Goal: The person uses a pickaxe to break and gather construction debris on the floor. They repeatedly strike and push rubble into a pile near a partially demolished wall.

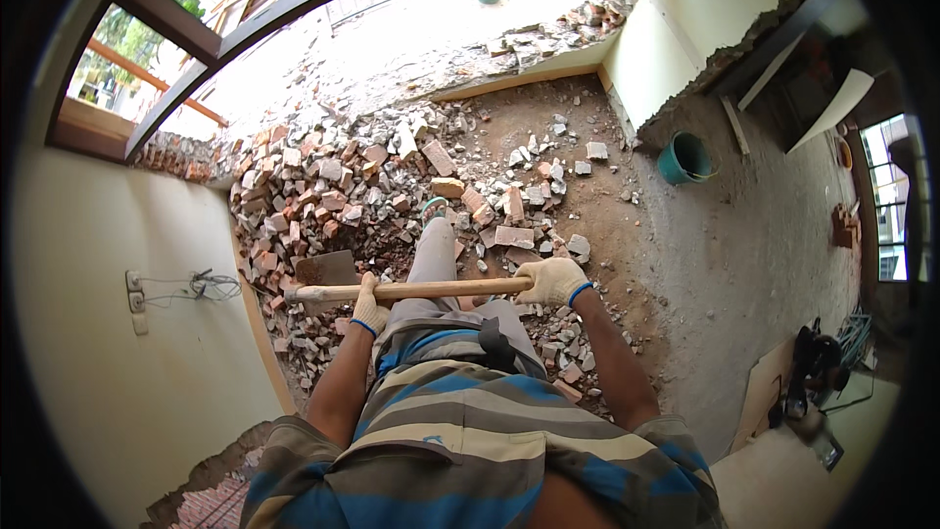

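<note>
Left hand point(370, 314), in a cream glove: fingers were wrapped round a wooden handle point(446, 288). Right hand point(556, 281), likewise gloved: fingers were clamped on the handle's 3 o'clock end. The handle lay crosswise before the legs, its other end at 9 o'clock, near a flat blade point(328, 269). Brick rubble point(328, 174): was heaped toward 11 o'clock. Green bucket point(676, 161): sat at 2 o'clock.

Rubble point(338, 181) lies below the handle point(441, 289), between left wall point(176, 372) and bucket point(681, 159).
</note>
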`<state>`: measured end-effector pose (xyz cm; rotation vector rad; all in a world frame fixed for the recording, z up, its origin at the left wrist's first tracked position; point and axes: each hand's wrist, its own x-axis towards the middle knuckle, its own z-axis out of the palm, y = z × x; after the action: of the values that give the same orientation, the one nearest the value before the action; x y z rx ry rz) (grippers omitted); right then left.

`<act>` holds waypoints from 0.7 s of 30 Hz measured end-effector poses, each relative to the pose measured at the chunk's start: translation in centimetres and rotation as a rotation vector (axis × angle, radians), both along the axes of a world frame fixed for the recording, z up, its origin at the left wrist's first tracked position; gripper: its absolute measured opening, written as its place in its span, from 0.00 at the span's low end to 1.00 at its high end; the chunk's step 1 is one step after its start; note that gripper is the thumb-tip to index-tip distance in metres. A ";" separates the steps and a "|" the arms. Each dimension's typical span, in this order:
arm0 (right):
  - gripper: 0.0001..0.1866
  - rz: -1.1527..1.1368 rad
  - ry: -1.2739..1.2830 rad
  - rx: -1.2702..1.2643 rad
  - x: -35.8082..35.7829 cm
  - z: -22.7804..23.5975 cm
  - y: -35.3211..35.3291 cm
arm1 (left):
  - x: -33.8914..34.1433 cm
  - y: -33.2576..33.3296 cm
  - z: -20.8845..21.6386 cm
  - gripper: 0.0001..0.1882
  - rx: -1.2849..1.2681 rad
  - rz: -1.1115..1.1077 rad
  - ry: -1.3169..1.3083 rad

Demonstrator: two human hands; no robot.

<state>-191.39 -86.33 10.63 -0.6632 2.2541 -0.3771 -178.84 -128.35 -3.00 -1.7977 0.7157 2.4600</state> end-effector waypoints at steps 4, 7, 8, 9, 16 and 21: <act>0.32 0.092 0.048 0.026 -3.0 2.9 -2.9 | 1.3 -0.5 -0.1 0.15 0.043 0.102 0.044; 0.30 0.128 0.115 -0.025 -3.4 4.5 -5.1 | 1.7 -1.3 0.2 0.17 0.033 0.077 -0.041; 0.28 0.110 0.123 -0.034 -3.2 4.9 -5.7 | 1.8 -1.5 0.4 0.18 0.041 0.066 -0.082; 0.27 0.125 0.144 -0.031 -2.9 5.2 -6.3 | 1.9 -1.7 0.7 0.18 0.047 0.053 -0.125; 0.25 0.034 0.173 -0.022 0.4 4.5 -7.3 | 2.0 -2.7 -0.5 0.20 0.108 0.033 -0.215; 0.30 -0.126 0.100 -0.058 5.2 2.4 -6.1 | 3.3 -4.0 -5.1 0.21 0.185 -0.127 -0.273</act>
<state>-186.22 -92.39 13.00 -0.5823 2.3954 -0.4826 -175.54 -132.34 -8.14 -1.8996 0.5440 2.0699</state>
